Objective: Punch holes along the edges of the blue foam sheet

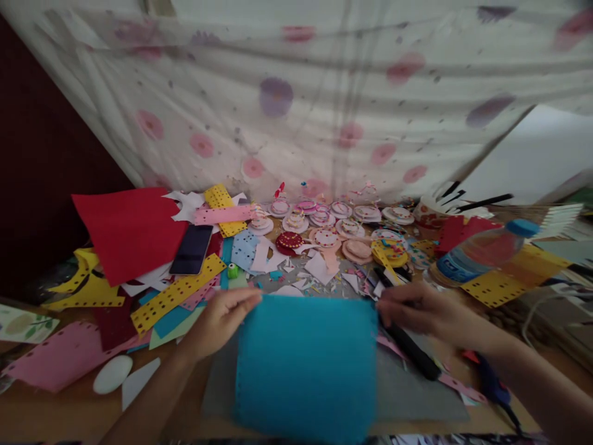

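A turquoise sheet (308, 364), apparently felt, hangs over the grey mat (412, 395) with small holes or marks along its side edges. My left hand (222, 318) pinches its upper left corner between thumb and fingers. At the upper right corner, my right hand (424, 309) grips the sheet with closed fingers. A black-handled tool (414, 352) lies slanting just under my right hand; whether the hand touches it I cannot tell. Small paper scraps (322, 269) litter the mat beyond the sheet.
Several small decorated felt hats (327, 238) stand at the back. A phone (191, 249), a red sheet (132, 232) and yellow punched strips (176, 293) lie left. On the right are a water bottle (479, 253), a tub of tools (428, 213) and a blue glue gun (493, 380).
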`<state>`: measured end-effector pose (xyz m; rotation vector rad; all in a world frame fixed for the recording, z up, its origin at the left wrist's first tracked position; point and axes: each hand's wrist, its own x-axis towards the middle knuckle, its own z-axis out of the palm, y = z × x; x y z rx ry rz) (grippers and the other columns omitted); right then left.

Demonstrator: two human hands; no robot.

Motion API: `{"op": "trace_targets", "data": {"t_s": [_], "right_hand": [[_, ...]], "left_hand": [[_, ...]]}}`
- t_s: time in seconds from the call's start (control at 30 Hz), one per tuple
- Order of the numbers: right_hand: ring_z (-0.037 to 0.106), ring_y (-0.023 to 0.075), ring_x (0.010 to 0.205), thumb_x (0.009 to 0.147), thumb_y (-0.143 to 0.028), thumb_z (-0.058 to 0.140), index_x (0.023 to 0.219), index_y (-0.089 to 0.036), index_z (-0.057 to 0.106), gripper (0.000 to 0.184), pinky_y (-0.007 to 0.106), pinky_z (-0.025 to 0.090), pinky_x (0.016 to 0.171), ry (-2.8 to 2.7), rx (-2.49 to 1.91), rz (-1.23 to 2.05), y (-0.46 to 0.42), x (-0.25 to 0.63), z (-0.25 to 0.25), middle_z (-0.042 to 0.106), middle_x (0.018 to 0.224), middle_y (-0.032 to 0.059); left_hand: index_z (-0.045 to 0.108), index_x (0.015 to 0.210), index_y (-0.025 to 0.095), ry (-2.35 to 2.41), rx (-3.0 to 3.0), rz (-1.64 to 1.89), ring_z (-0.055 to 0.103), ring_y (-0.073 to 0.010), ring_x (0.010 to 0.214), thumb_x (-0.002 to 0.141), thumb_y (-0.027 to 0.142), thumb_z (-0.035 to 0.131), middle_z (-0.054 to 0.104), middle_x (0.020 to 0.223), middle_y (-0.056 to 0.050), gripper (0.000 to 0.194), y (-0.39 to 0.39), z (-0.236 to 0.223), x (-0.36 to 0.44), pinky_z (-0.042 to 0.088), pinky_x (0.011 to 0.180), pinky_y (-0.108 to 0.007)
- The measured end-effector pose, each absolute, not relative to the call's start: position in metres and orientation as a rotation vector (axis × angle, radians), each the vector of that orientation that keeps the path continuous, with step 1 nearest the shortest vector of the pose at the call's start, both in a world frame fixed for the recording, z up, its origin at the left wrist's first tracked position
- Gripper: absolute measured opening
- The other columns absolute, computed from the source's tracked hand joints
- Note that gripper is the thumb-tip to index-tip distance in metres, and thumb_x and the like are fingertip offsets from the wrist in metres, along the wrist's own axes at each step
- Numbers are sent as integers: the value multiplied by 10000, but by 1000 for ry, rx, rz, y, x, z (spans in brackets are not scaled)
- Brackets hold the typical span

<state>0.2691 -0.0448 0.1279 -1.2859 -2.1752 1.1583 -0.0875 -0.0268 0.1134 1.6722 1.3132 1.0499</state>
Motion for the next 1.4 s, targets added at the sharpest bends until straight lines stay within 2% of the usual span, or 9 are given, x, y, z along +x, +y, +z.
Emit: {"op": "trace_targets", "data": {"t_s": [0.13,0.23,0.37,0.5,0.67,0.77,0.9,1.17,1.4], "right_hand": [[351,107,426,935,-594,336,699,-210,523,488,253,271,406,-1789,-1338,984,-38,273,151,366,511,-33],[280,106,408,922,-625,327,737,-211,548,504,264,235,420,-1661,-1202,1218,-43,253,144,359,477,-48],[326,94,433,854,-682,428,682,-178,559,548,254,241,458,-1641,-992,1542,-41,210,104,442,488,-35],[312,76,419,854,-541,558,514,-195,433,502,257,220,461,-1382,-1161,1555,-28,190,67,421,439,-42],[323,73,431,851,-461,611,535,-196,417,456,254,231,479,-1265,-1087,1521,-18,198,49,421,444,-59],[321,73,432,856,-472,604,520,-195,412,475,252,225,465,-1273,-1025,1537,-16,198,50,416,442,-56],[313,71,410,844,-440,635,528,-188,454,443,251,201,436,-1304,-943,1606,-10,193,48,432,433,-53],[355,93,416,821,-496,618,546,-203,486,423,252,277,444,-1212,-788,1675,11,196,18,436,447,-46],[549,163,760,798,-398,542,985,-199,662,298,267,444,644,-1023,-670,1836,10,187,9,618,856,39]], "left_hand": [[706,1091,218,1700,1916,1320,685,-199,804,907,345,549,742,802,7,273,-20,141,-91,523,650,-243],[637,1211,234,1459,2437,1534,700,-163,863,917,138,494,741,1018,34,341,-29,150,-81,522,769,-229],[571,1266,130,724,2974,1303,636,-184,1119,885,35,512,700,1185,-69,397,-35,128,-47,477,977,-303],[560,1254,147,722,3040,1035,575,-227,1194,913,132,563,659,1246,-96,342,-40,91,-31,437,1019,-390],[614,928,168,1085,2299,1150,616,-164,741,907,282,553,657,796,-53,131,-62,59,-41,493,675,-282],[599,730,165,1001,1784,823,529,-116,551,915,456,493,589,621,-17,360,-62,50,-37,417,525,-231],[597,701,152,867,1400,667,515,-117,496,845,631,488,583,580,-30,512,-41,45,-21,409,472,-233],[550,674,192,883,1364,712,473,-102,489,807,485,635,511,544,39,333,-19,27,-4,430,499,-235],[419,586,216,1046,1216,892,350,-81,420,841,625,531,389,476,59,495,-15,-11,1,351,427,-225]]}}
